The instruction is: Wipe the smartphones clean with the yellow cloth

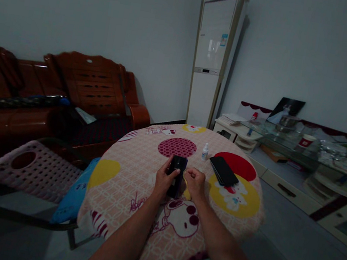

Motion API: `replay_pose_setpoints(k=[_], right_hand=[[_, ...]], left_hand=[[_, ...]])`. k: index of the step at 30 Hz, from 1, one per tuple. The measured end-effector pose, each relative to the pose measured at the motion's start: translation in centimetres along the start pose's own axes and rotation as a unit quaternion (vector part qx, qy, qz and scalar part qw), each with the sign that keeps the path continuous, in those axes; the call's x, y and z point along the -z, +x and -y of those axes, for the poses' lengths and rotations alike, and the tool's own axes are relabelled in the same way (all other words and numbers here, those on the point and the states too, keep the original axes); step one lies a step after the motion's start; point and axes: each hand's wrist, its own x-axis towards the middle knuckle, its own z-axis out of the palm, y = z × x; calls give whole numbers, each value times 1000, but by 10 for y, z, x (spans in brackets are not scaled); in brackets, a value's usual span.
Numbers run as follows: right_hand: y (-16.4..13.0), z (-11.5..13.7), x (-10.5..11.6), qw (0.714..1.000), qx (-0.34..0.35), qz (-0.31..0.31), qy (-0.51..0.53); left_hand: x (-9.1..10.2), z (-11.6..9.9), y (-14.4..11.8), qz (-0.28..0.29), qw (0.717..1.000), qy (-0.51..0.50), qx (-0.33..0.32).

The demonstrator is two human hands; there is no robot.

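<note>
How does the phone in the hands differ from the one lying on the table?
The held phone is gripped by the left hand, with the right hand beside it; the flat phone is touched by neither. The held phone stands raised off the tablecloth and points away from the person; the flat phone lies slanted on the red and yellow spots, right of the small white bottle. Both are dark and slab-shaped.

a dark, flat rectangular phone [175, 175] stands tilted above the round table's patterned pink cloth. it sits near the table's middle. its far end points away from the person.
</note>
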Motion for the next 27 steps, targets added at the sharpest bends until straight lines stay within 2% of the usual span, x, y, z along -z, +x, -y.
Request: replay_pose_setpoints(k=[4, 11, 18, 27], right_hand=[[2, -2, 3, 1000, 2, -16, 14], [1, -4, 1, 999, -21, 17, 42], [4, -11, 3, 992, -59, -1, 108], [0, -5, 2, 986, -79, 51, 140]], left_hand=[[-2, -1, -2, 11, 1000, 1, 1], [2, -2, -1, -9, 1000, -8, 12], [-1, -3, -3, 31, 997, -57, 39], [0, -1, -3, 43, 980, -146, 130]])
